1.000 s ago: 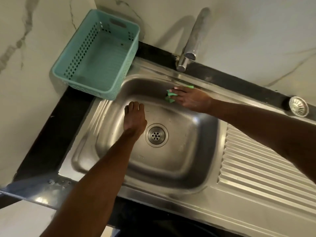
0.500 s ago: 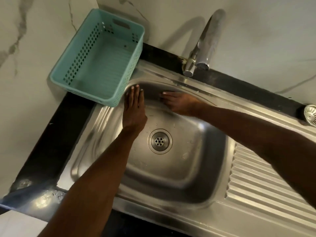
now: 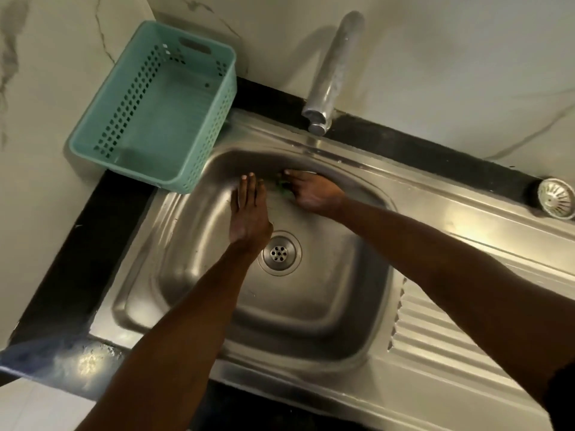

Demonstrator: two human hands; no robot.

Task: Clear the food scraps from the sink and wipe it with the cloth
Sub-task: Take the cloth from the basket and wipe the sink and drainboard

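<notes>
The steel sink (image 3: 314, 309) fills the middle of the view, and I see no loose scraps on its floor. My left hand (image 3: 249, 213) lies flat and open on the basin floor just left of the drain (image 3: 280, 252), fingers pointing at the back wall. My right hand (image 3: 312, 194) presses on the basin's back wall close beside it. A small green piece, seemingly the cloth (image 3: 281, 188), shows between the two hands under my right fingers. Most of it is hidden by the hand.
A teal perforated basket (image 3: 155, 104) stands at the sink's back left corner, overhanging the rim. The faucet (image 3: 329, 73) juts out above the back edge. A round metal strainer (image 3: 557, 197) lies at the far right. The ribbed drainboard (image 3: 466, 337) runs along the right side.
My right hand came down from the back rim into the basin and slid left along the back wall. My left hand moved forward toward that wall, so the hands now nearly touch.
</notes>
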